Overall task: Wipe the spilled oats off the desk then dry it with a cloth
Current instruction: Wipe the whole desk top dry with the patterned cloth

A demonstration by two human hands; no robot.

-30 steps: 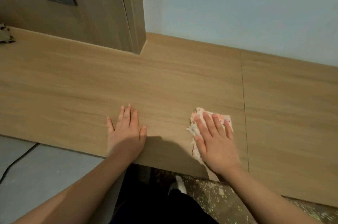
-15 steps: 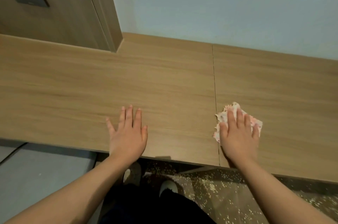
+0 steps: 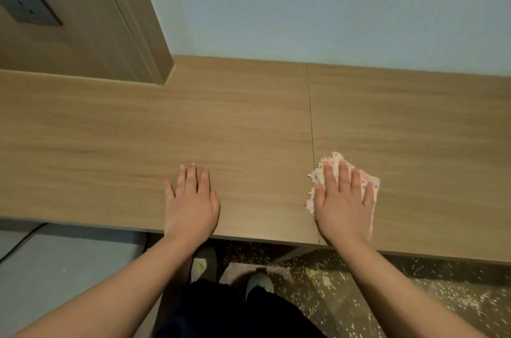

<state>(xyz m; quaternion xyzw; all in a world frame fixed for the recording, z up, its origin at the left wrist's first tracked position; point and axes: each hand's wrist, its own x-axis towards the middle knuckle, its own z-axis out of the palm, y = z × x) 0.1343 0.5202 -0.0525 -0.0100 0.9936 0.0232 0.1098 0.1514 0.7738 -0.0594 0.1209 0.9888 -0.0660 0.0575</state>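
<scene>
The wooden desk (image 3: 249, 122) runs across the view, with a thin seam right of centre. My right hand (image 3: 341, 203) lies flat with straight fingers on a white cloth with pink specks (image 3: 320, 174), pressing it onto the desk just right of the seam, near the front edge. My left hand (image 3: 192, 199) rests flat on the bare desk top, fingers straight, holding nothing. I see no oats on the desk top. Spilled oats (image 3: 326, 279) are scattered over the dark floor below the desk edge.
A wooden wall panel (image 3: 83, 28) with a dark socket plate (image 3: 25, 0) stands at the back left. A pale wall (image 3: 331, 6) rises behind the desk. A grey surface (image 3: 60, 263) lies below the desk at the left. My feet (image 3: 260, 282) stand by the oats.
My right hand slid the cloth to the right across the seam onto the right desk panel. My left hand stayed flat on the desk. The camera turned right.
</scene>
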